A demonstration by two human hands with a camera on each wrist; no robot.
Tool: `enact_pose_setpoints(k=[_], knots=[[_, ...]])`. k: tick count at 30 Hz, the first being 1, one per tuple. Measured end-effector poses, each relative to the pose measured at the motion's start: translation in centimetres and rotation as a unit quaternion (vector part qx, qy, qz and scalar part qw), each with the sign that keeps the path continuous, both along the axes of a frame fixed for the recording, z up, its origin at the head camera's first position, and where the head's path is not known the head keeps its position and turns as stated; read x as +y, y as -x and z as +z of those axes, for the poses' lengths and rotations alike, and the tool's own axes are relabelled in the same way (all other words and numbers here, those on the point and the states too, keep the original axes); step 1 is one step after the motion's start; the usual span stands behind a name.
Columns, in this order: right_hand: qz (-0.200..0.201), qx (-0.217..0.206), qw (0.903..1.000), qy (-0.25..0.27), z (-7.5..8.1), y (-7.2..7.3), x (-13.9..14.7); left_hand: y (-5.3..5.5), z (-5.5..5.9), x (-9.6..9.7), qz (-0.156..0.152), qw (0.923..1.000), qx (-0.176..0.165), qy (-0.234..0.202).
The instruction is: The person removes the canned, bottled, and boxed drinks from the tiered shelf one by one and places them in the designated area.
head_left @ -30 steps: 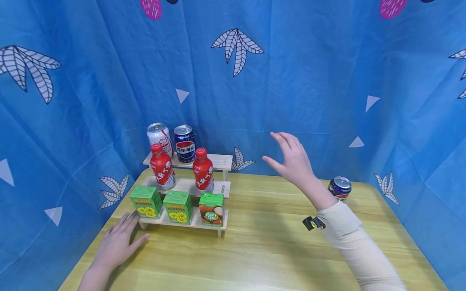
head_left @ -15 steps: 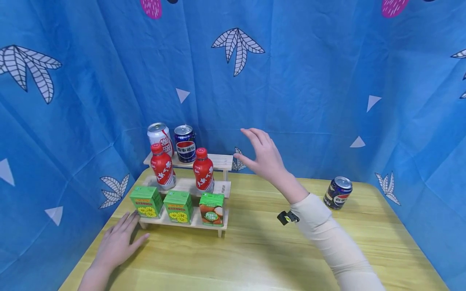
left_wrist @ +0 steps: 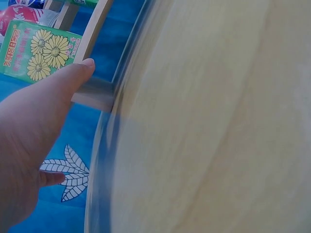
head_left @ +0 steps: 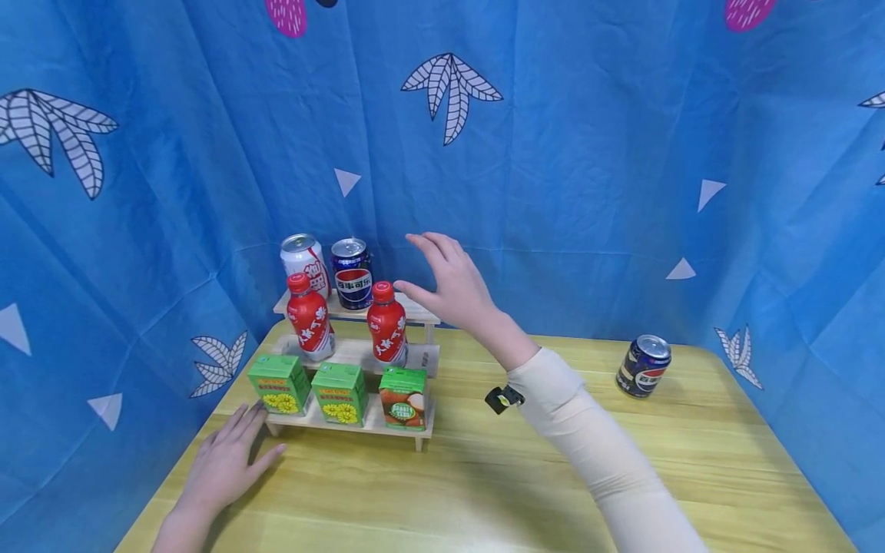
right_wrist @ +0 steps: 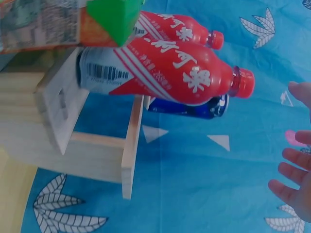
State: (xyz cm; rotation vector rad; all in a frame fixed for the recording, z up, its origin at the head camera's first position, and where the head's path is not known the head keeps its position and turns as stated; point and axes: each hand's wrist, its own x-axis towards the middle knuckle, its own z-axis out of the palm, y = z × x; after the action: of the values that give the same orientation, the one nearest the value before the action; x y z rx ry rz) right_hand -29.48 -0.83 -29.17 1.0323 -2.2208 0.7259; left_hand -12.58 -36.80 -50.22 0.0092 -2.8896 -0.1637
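Note:
A three-tier wooden shelf (head_left: 418, 309) stands at the left of the table. My right hand (head_left: 452, 288), holding nothing, hovers with fingers spread beside the cap of the right red bottle (head_left: 387, 330), over the top tier's right end. A second red bottle (head_left: 311, 322) shares the middle tier. Up top are a white can (head_left: 304, 265) and a blue Pepsi can (head_left: 353, 278). Two green drink cartons with yellow flowers (head_left: 339, 398) and a coconut drink carton (head_left: 403, 403) line the lowest tier. My left hand (head_left: 220, 467) rests flat by the shelf's front left corner, fingertips beside the left flower carton (left_wrist: 41, 51).
Another blue Pepsi can (head_left: 644, 367) stands at the back right of the wooden table (head_left: 525, 476). Blue patterned curtain (head_left: 588, 153) hangs close behind the table and on both sides.
My right hand has moved left through the air, from right of the shelf to beside the right bottle's cap. The Pepsi can on the table has come fully into view. My left hand stays put.

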Motion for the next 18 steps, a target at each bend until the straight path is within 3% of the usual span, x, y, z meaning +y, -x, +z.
enact_pose_setpoints(k=[5,12,18], knots=[[-0.007,-0.036,0.9991,-0.022,0.6,0.1,-1.8,0.0,-0.1,0.0,-0.002,1.0,0.005,0.001],[-0.014,-0.053,0.9974,-0.047,1.3,0.6,-4.6,0.2,-0.2,0.0,-0.001,0.9999,0.016,-0.004],[-0.015,-0.076,0.9948,-0.066,1.5,0.8,-6.7,0.2,-0.1,0.0,0.001,1.0,0.006,-0.007]])
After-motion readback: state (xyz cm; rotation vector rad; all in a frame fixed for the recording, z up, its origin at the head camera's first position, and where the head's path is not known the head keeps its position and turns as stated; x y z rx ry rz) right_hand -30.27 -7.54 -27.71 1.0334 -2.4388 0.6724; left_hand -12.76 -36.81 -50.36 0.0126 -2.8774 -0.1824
